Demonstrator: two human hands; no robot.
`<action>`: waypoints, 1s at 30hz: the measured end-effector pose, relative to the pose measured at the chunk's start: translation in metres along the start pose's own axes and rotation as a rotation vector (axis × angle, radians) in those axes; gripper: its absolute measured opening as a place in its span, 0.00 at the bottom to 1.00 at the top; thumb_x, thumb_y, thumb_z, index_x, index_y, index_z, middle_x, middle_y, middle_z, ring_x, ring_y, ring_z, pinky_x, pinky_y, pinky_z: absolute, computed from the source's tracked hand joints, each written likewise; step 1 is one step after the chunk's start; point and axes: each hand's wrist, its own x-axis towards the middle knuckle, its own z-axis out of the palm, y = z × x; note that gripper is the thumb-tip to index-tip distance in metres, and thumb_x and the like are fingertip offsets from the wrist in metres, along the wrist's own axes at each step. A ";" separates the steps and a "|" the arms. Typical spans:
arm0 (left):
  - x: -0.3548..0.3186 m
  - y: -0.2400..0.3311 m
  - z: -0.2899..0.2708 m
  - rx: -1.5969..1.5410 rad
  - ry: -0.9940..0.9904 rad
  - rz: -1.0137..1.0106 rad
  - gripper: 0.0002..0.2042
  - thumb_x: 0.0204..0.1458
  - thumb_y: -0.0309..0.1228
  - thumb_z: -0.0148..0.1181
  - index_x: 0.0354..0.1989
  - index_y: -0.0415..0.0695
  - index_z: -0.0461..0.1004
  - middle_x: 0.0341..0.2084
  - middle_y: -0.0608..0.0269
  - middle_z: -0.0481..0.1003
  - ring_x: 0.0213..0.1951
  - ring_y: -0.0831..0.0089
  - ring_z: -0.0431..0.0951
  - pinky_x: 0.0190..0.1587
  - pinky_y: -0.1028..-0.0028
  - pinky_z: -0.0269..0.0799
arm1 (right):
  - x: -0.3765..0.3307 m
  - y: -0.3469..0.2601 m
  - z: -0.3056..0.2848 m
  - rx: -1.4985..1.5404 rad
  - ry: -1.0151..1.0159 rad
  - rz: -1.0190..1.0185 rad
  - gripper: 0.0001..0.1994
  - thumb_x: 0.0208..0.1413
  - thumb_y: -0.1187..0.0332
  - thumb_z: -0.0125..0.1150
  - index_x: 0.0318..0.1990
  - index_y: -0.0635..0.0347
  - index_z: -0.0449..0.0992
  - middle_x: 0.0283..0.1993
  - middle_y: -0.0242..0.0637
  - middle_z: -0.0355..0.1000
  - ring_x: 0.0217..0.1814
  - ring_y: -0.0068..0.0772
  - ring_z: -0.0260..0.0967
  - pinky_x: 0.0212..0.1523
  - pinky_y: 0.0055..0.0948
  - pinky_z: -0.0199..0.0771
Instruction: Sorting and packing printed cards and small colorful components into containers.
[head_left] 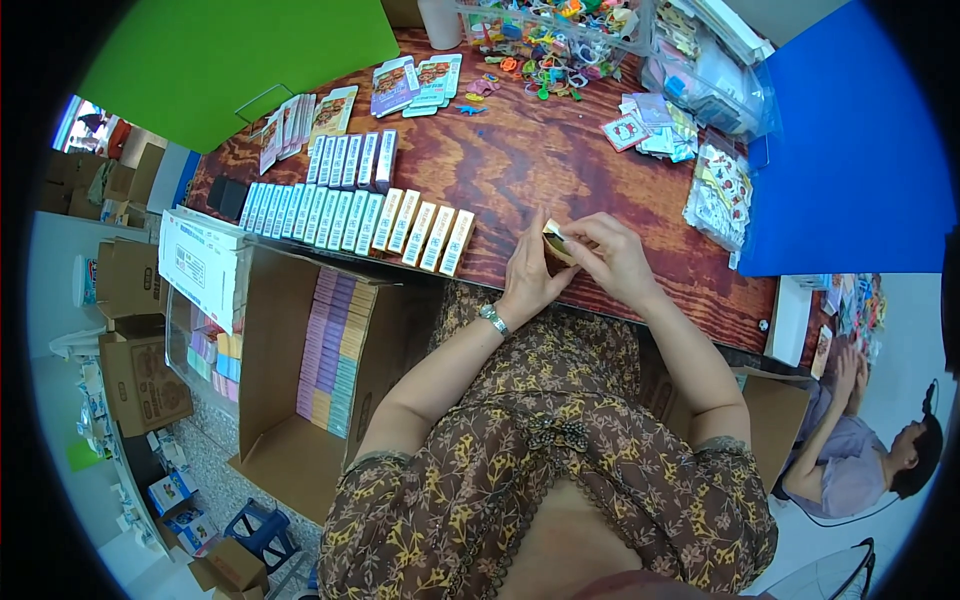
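Head view: we pinch a small yellow box [556, 241] between our left hand [530, 270] and right hand [612, 258], fingers closed around it; a row of boxes [355, 218] lies left of our fingers.

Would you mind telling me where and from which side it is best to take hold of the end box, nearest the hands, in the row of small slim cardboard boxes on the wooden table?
Probably from above, fingers on its two long narrow sides near the middle. The yellow-topped end box stands on edge, its right side free, toward the left hand.
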 end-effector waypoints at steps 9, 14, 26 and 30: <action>0.003 0.002 0.000 0.019 0.019 0.033 0.59 0.42 0.28 0.74 0.74 0.30 0.31 0.54 0.36 0.69 0.56 0.44 0.73 0.57 0.58 0.71 | 0.000 0.002 0.015 -0.353 0.136 -0.229 0.11 0.50 0.77 0.64 0.42 0.58 0.82 0.40 0.38 0.76 0.42 0.40 0.74 0.41 0.37 0.76; 0.000 -0.002 0.005 -0.046 -0.024 -0.051 0.58 0.43 0.28 0.74 0.73 0.26 0.31 0.59 0.30 0.65 0.57 0.39 0.70 0.60 0.54 0.69 | -0.003 0.004 0.018 -0.305 0.111 -0.259 0.13 0.52 0.79 0.63 0.46 0.61 0.81 0.44 0.40 0.77 0.44 0.42 0.73 0.44 0.38 0.76; 0.003 0.003 0.013 -0.037 -0.023 -0.129 0.56 0.44 0.26 0.71 0.73 0.26 0.30 0.56 0.30 0.66 0.55 0.39 0.69 0.57 0.52 0.68 | -0.026 0.011 0.038 -0.228 0.174 -0.175 0.22 0.60 0.81 0.53 0.63 0.70 0.68 0.61 0.53 0.72 0.68 0.53 0.67 0.68 0.47 0.66; 0.003 -0.004 0.013 -0.050 0.043 -0.081 0.56 0.45 0.25 0.69 0.73 0.25 0.29 0.55 0.29 0.66 0.55 0.39 0.69 0.57 0.52 0.68 | -0.022 0.012 0.037 -0.246 0.094 -0.218 0.26 0.60 0.80 0.56 0.67 0.64 0.65 0.65 0.52 0.69 0.71 0.51 0.64 0.70 0.45 0.63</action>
